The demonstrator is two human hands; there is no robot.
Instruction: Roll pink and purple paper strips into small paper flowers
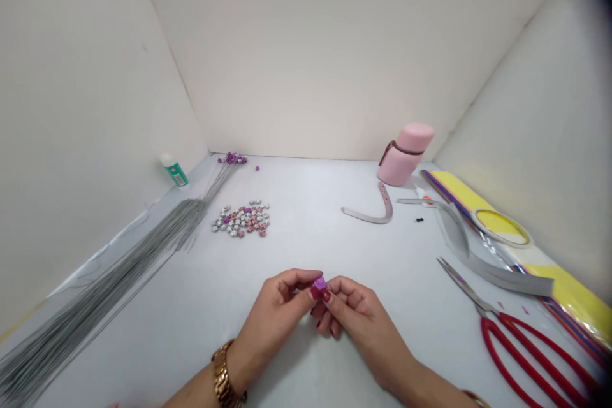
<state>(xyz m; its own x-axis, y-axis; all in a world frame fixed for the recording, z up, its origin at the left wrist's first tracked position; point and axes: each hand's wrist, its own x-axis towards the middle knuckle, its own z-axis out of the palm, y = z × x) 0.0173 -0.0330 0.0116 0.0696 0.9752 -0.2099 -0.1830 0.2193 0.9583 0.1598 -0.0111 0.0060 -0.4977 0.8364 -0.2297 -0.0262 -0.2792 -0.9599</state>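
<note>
A small purple piece (319, 283) is pinched between the fingertips of both hands near the table's front middle. My left hand (282, 306) closes its thumb and forefinger on the piece from the left, with a gold watch at the wrist. From the right, my right hand (356, 312) presses its thumb and fingers to the same piece. Beyond my left hand lies a loose pile of silver, pink and purple star-like pieces (241, 220). Thin grey wires (119, 274) stretch along the left side, and purple and silver pieces (233, 158) cluster at their far ends.
Red-handled scissors (488, 309) lie at the right, near grey strips (507, 277), a tape roll (502, 228) and yellow sheets (578, 296). A pink bottle (404, 156) stands at the back right, with a curved strip (375, 219) before it. A glue stick (174, 172) is at the back left.
</note>
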